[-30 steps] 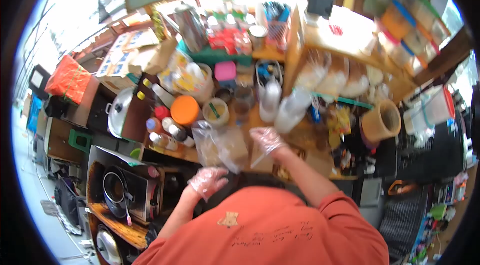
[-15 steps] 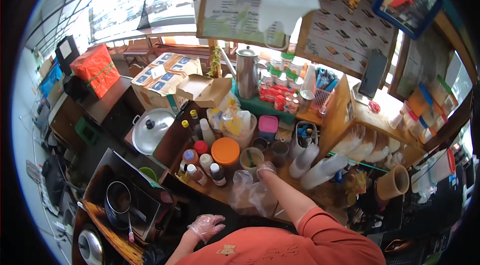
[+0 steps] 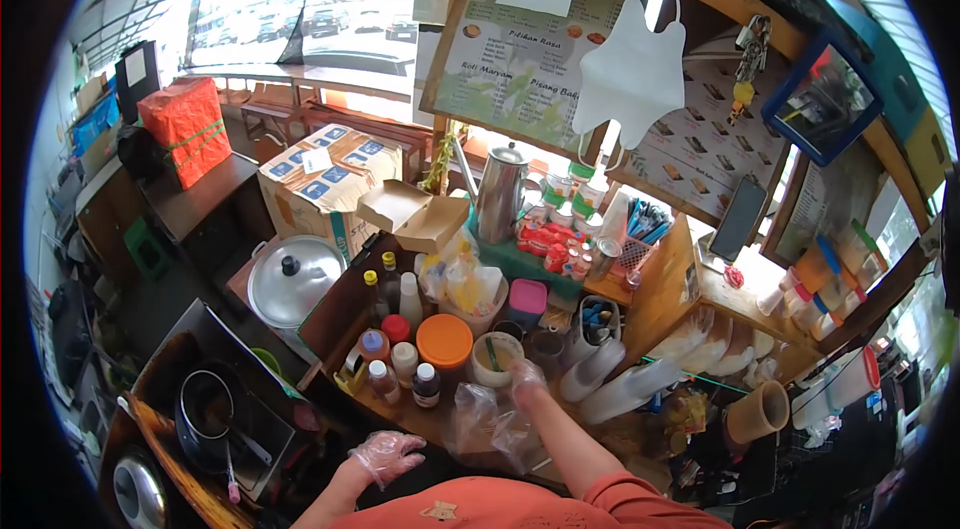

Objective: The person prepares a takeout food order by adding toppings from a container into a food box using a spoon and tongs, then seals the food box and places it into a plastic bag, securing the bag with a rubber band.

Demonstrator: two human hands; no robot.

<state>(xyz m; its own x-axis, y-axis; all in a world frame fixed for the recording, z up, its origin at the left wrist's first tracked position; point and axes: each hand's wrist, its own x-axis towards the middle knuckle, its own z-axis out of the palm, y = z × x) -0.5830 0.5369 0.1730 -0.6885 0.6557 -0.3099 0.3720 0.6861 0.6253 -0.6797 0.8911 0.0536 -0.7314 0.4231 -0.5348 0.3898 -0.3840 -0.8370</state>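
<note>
Head view: white tub (image 3: 486,378), on worktop (image 3: 412,415), beside orange-lidded jar (image 3: 445,341). Right hand (image 3: 527,384), gloved, at tub's rim; whether its fingers grip, cannot tell. Left hand (image 3: 388,456), gloved, fingers loosely apart, at worktop's near side, near clear plastic bag (image 3: 476,419).

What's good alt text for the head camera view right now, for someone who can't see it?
A right hand in a clear plastic glove is beside a pale tub on a crowded wooden counter. The left hand, also gloved, hovers open and empty at lower left. Near the tub are bottles, an orange-lidded jar and a clear plastic bag.
</note>
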